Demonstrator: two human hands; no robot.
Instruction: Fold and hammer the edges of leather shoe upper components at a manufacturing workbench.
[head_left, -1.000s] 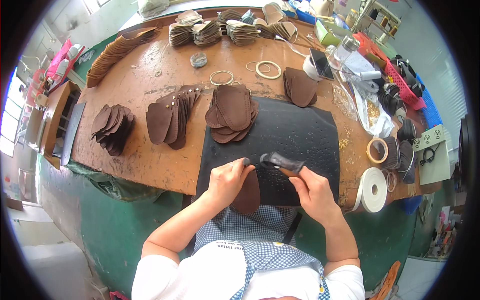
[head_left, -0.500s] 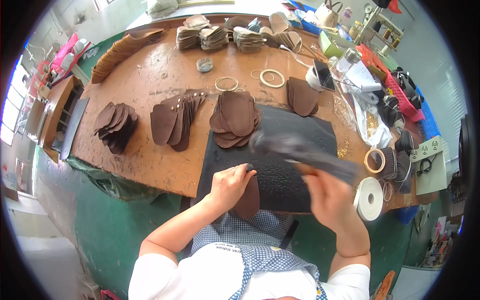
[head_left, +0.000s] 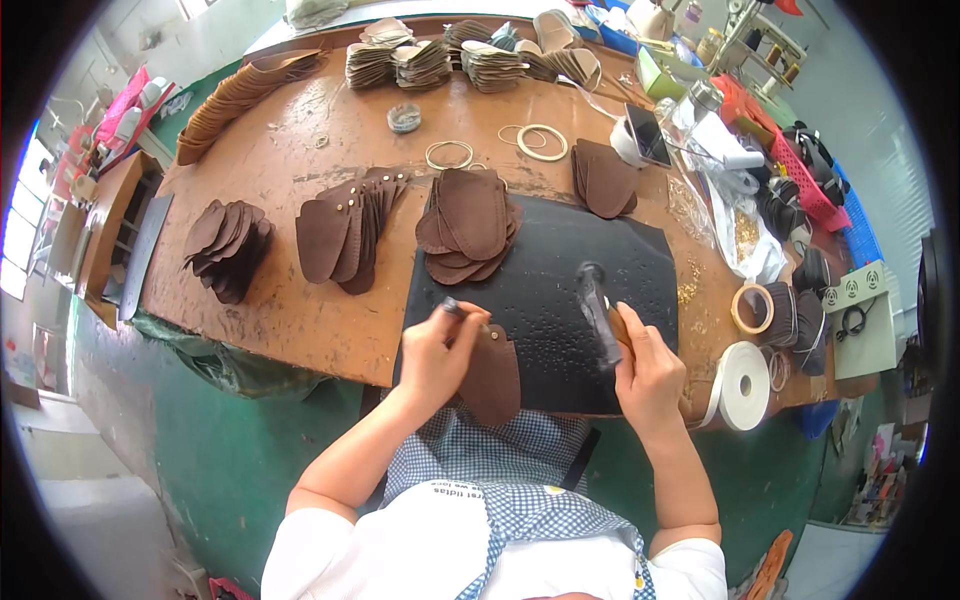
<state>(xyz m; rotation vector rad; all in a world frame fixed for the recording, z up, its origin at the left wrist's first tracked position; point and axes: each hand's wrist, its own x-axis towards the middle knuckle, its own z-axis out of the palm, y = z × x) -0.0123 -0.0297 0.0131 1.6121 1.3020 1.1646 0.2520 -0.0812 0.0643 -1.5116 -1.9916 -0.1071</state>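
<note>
My left hand (head_left: 432, 355) is closed round a short dark metal setting punch (head_left: 453, 307), tilted up from the fingers. Just right of that hand lies a brown leather piece (head_left: 490, 382), rounded at its lower end, with a small brass-coloured stud (head_left: 494, 336) near its top. The piece overlaps the front edge of a black pitted mat (head_left: 560, 330). In my right hand (head_left: 650, 380) is a hammer (head_left: 598, 318), its dark head over the mat, apart from the leather. Behind the punch, a pile of brown leather pieces (head_left: 470, 220) rests partly on the mat.
Leather pieces with studs (head_left: 340, 235) are fanned out at left, beside another dark stack (head_left: 228, 250). More pieces (head_left: 604, 178) lie behind the mat. A white tape roll (head_left: 743, 385), a phone (head_left: 648, 135) and a bag of brass bits (head_left: 745, 240) stand at right.
The hammer has swung back to the right, away from the punch. My left hand has lifted the punch leftward off the leather piece, and the stud on it now shows.
</note>
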